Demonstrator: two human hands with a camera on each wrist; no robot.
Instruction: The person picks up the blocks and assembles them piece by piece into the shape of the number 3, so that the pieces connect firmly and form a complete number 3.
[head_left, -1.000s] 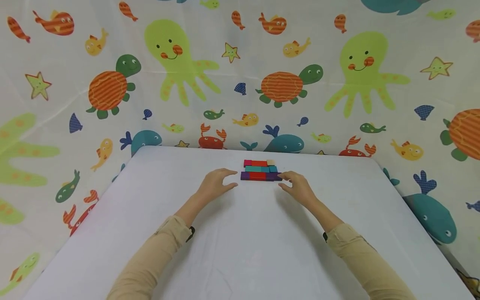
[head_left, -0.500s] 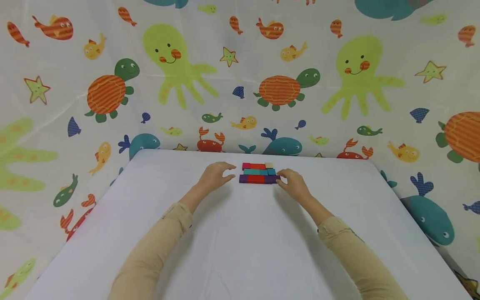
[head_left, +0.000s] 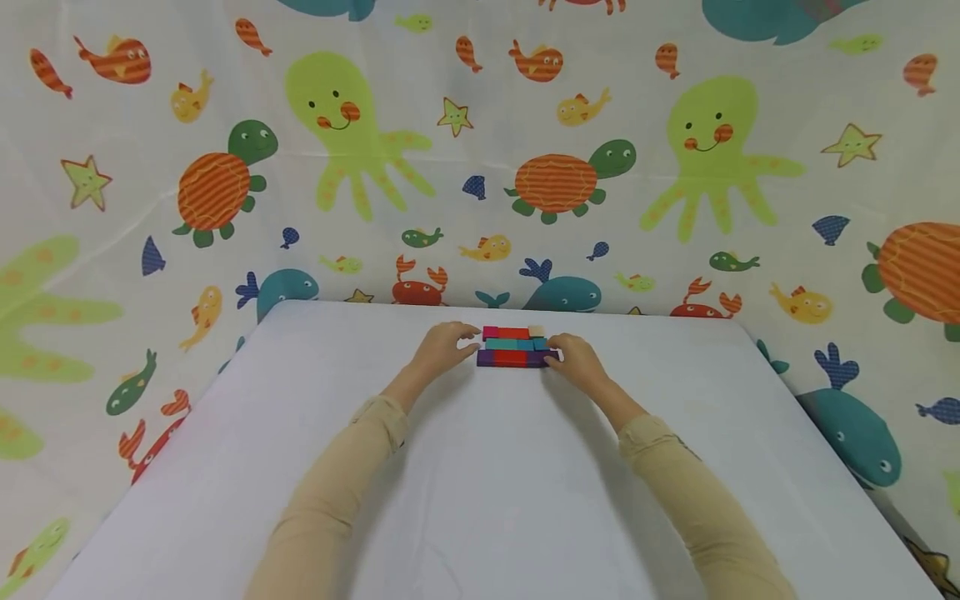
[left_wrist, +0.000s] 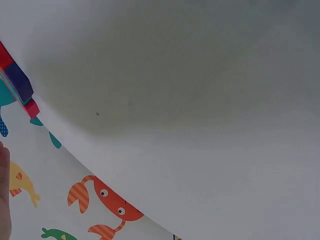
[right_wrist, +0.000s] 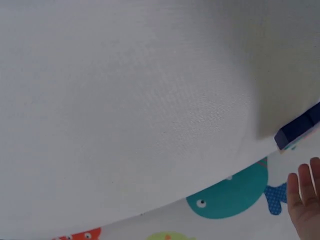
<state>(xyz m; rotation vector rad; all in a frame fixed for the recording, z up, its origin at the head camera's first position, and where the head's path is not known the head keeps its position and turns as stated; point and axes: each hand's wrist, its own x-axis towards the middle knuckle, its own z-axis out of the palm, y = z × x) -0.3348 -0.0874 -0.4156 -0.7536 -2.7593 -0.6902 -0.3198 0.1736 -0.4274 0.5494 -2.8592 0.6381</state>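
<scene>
Which sort of room this is (home or studio) cannot be told: a white table (head_left: pixel 487 500) meets a childlike backdrop (head_left: pixel 405 75) printed with cartoon sea creatures (head_left: pixel 555 182).

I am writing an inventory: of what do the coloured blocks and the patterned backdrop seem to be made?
Coloured blocks: probably painted wood or plastic, fairly matte; flat solid colours and crisp edges leave it open. Patterned backdrop: likely printed fabric, matte, from its soft creases, though thin plastic is possible.

Room is afforded across the near table (head_left: pixel 480 492); the block rows (head_left: pixel 510 344) are flanked by the left hand (head_left: pixel 441 347) and right hand (head_left: pixel 579 361), the left gap seemingly narrow.
</scene>
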